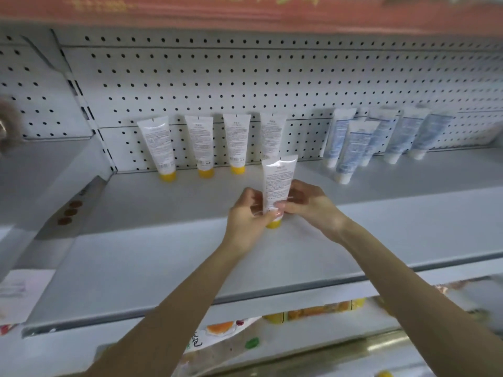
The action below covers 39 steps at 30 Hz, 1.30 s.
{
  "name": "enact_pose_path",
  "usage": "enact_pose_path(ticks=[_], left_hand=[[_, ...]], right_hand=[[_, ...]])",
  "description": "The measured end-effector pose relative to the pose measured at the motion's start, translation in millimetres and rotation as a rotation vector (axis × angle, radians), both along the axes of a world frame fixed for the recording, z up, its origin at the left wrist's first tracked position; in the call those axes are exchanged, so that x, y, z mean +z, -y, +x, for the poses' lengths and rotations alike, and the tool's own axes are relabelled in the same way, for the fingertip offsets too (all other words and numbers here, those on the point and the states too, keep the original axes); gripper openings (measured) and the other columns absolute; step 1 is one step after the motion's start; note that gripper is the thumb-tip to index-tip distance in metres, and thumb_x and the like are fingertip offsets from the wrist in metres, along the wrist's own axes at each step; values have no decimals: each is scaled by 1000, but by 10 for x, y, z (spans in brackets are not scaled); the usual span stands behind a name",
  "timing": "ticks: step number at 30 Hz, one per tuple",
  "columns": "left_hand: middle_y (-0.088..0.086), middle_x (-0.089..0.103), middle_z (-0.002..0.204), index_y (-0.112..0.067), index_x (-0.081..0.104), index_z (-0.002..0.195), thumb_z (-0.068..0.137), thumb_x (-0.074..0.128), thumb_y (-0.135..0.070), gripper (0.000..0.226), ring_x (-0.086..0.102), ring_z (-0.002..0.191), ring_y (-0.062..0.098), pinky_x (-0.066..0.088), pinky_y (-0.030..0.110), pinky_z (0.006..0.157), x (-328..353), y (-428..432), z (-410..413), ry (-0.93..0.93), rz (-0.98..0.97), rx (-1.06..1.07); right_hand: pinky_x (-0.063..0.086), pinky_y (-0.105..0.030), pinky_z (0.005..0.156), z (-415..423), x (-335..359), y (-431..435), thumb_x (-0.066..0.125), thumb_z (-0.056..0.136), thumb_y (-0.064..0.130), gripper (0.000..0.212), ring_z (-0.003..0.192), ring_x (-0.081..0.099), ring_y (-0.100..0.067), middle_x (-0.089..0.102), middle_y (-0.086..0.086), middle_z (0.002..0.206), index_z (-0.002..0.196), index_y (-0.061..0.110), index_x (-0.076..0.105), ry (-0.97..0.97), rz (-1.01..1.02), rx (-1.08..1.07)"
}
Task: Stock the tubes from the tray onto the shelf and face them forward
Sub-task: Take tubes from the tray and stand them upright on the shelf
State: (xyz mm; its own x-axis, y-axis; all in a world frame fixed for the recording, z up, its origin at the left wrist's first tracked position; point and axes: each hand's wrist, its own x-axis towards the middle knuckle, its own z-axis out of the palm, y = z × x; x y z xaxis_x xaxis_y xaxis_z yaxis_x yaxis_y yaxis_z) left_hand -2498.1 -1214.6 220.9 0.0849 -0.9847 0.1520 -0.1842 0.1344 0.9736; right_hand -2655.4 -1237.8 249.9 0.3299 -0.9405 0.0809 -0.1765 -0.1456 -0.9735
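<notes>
L hand (246,213) and R hand (310,205) both grip one tube (278,178) low on its body. Fingers curl round it from either side, and tips from both hands meet on the front just above the yellow cap (273,223). Tube is upright, cap down, crimped end up, small-print side to the camera. It sits mid-depth on the shelf (163,254), nearer than the back row and approx. in front of the row's rightmost tube. Can't tell if the cap rests on the shelf or hangs just above it.

Far edge of shelf: four more white tubes w/ yellow caps (201,144), caps down, leaning back on the pegboard (245,77), spaced apart, print sides out. The rightmost one is partly hidden behind the held tube.

Further right, apart from the yellow lot, is a cluster of white-and-blue tubes (351,148) w/ white caps. These are also cap down, tilted, some overlapping. They're blurred, so the count is unclear.

Top: red banner (245,12) w/ yellow lettering, too blurred to read.

Left: slanted shelf bracket w/ three brown spots (70,212).

Below the shelf's near edge is a lower level w/ packaged goods (313,312) in orange and yellow wrap, partly hidden by both forearms.
</notes>
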Motion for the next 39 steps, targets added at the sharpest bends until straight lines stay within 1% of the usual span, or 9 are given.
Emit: enact_pose_path(ticks=[3, 5, 7, 10, 14, 19, 29, 34, 39], left_hand=[[5, 66, 100, -7, 55, 99, 73, 81, -22, 40, 62, 94, 16, 48, 25, 84, -38, 168, -117, 101, -28, 10], [3, 59, 120, -10, 52, 118, 80, 73, -34, 50, 53, 115, 17, 34, 23, 101, -104, 287, -83, 411, -68, 53], [3, 41, 145, -17, 38, 139, 87, 55, -54, 66, 32, 137, 19, 11, 33, 115, -166, 348, -37, 823, -27, 70], [-1, 11, 160, -29, 21, 148, 90, 28, -68, 71, 4, 147, 16, -6, 45, 117, -211, 384, -72, 1118, 89, 2], [-3, 5, 160, -33, 15, 150, 92, 23, -67, 67, -1, 147, 15, -6, 47, 117, -158, 371, -94, 1146, 152, -52], [-3, 6, 160, -35, 18, 148, 92, 25, -66, 65, -1, 147, 14, -9, 45, 117, -145, 361, -110, 1126, 152, -38], [-4, 6, 160, -35, 18, 148, 92, 24, -65, 63, -1, 147, 14, -8, 45, 117, -149, 375, -92, 1125, 159, -33], [-4, 8, 160, -35, 20, 147, 92, 25, -65, 63, 1, 147, 14, -6, 44, 118, -142, 377, -86, 1119, 147, -25], [-4, 9, 160, -36, 21, 147, 92, 26, -65, 62, 1, 147, 14, -5, 45, 118, -150, 378, -89, 1123, 139, -19]], right_hand=[[55, -28, 77, -137, -70, 135, 69, 84, 4, 31, 92, 67, -10, 70, -1, 104, 113, 9, 60, 40, -39, -124], [55, -35, 79, -212, -134, 302, 71, 83, 12, 24, 90, 65, -12, 69, 5, 98, 103, 21, 60, 23, -92, -266], [55, -39, 80, -268, -161, 508, 70, 85, 15, 20, 88, 64, -19, 65, 7, 92, 94, 26, 56, -38, -110, -394], [51, -34, 73, -257, -181, 823, 68, 86, 20, 21, 83, 61, -20, 60, 9, 87, 101, 20, 54, -93, -157, -504], [47, -32, 78, -202, -197, 1183, 66, 87, 31, 34, 89, 59, -17, 61, 3, 99, 112, 11, 53, -226, -194, -619], [36, -22, 80, -200, -169, 1423, 63, 90, 31, 41, 99, 57, -13, 63, 2, 117, 126, 15, 52, -190, -145, -655], [34, -10, 76, -265, -268, 1542, 60, 93, 20, 38, 111, 55, -17, 60, -6, 126, 128, 9, 50, -142, -167, -589], [39, -18, 85, -313, -308, 1570, 60, 92, 19, 39, 113, 57, -18, 62, -5, 124, 129, 10, 52, -121, -178, -544], [38, -14, 83, -323, -318, 1571, 59, 93, 19, 38, 107, 55, -11, 61, -2, 124, 129, 12, 51, -110, -188, -525]])
